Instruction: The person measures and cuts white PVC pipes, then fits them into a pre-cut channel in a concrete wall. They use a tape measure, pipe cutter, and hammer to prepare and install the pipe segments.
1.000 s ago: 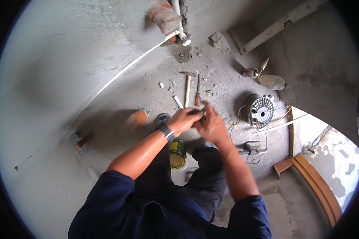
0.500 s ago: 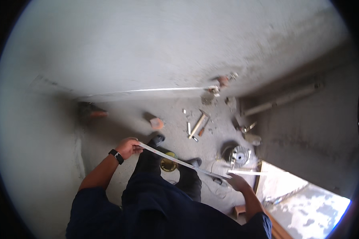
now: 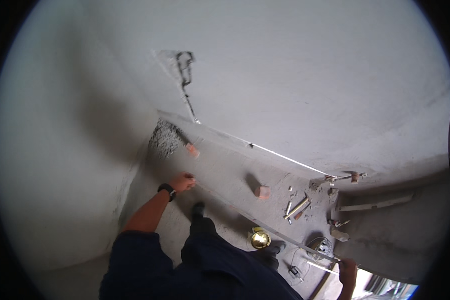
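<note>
A long, thin, pale strip (image 3: 285,239) stretches slantwise between my two hands above the floor. My left hand (image 3: 185,181), below a dark wristwatch, is closed on its far left end. At the lower right my right hand (image 3: 348,274) grips the other end, its fingers partly hidden. Beneath the strip, between my feet, sits a round yellow object (image 3: 260,239) with a bright centre. Close to my right hand stands a grey round ribbed thing (image 3: 321,246), partly crossed by the strip.
A hammer (image 3: 297,208) lies among small tools on the floor. Nearby is a reddish brick (image 3: 262,192); another brick piece (image 3: 192,149) lies beside a rubble heap (image 3: 165,140) in the corner. Thin cord runs near a small dark device (image 3: 294,271). A chased groove (image 3: 185,75) marks the wall.
My view has swung left, bringing the corner rubble and wall groove into sight. Both hands still hold the strip; the right one now appears farther right and lower.
</note>
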The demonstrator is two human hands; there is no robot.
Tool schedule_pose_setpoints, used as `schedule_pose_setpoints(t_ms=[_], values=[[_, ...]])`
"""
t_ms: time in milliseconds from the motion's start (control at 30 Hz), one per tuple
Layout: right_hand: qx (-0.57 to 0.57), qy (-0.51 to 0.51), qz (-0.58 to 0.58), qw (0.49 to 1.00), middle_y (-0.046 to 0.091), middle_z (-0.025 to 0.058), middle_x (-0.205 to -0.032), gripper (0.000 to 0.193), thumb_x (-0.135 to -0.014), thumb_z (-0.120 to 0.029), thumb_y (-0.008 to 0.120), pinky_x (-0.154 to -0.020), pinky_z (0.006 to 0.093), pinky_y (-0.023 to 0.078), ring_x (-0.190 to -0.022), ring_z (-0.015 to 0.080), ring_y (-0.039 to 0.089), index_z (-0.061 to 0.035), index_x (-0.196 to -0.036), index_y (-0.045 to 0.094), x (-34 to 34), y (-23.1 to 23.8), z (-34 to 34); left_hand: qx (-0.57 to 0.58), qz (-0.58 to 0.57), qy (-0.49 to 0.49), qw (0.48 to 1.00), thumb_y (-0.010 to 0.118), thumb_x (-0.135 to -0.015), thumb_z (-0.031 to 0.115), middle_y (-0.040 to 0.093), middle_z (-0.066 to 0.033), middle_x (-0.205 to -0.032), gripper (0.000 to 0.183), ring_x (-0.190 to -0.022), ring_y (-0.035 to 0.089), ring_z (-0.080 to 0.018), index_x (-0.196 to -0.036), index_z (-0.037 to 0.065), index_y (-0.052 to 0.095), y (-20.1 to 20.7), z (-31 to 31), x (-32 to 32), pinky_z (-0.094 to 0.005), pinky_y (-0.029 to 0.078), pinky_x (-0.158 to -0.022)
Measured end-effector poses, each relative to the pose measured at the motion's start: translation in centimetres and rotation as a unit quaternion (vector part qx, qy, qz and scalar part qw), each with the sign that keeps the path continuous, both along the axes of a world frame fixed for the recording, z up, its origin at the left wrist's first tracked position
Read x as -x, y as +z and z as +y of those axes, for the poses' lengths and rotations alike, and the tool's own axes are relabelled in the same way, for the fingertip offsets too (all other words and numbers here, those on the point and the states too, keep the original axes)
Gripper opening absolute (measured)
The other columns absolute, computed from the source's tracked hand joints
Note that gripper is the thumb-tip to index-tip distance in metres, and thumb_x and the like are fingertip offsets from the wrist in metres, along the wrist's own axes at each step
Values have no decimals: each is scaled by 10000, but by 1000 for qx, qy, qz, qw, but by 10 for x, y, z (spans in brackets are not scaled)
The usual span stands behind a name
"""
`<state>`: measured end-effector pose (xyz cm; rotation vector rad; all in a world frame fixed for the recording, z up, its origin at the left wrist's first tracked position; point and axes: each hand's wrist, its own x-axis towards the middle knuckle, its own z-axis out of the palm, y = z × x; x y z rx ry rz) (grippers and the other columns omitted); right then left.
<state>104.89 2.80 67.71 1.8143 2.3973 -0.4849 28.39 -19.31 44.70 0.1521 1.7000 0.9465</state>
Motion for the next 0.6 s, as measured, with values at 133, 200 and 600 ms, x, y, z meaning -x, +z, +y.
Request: schedule_pose_setpoints(t_ms=[133, 200, 600], values=[[4, 90, -49, 995, 676, 180, -945, 162, -836, -211, 725, -838, 515, 502, -947, 406, 635, -69, -912, 729, 151, 40, -18, 42, -20, 151, 987, 646, -983, 113, 690, -79, -1038, 249, -932, 693, -186, -1219, 40, 618, -2, -130, 74, -359, 577, -835], [-31, 100, -51, 993, 640, 169, -883, 120, -836, -186, 704, -812, 530, 494, -888, 418, 618, -78, -887, 703, 214, 52, -24, 86, -3, 182, 980, 641, -985, 127, 701, -102, -1055, 286, -940, 699, -195, -1242, 5, 625, 0, -173, 94, -369, 582, -835], [-107, 175, -38, 978, 640, 162, -958, 112, -851, -173, 694, -816, 512, 498, -937, 385, 619, -77, -899, 724, 356, 94, 26, 66, 185, 34, 980, 630, -985, 145, 730, -146, -1057, 266, -964, 720, -209, -1209, 4, 658, 40, -189, 168, -369, 574, -839]])
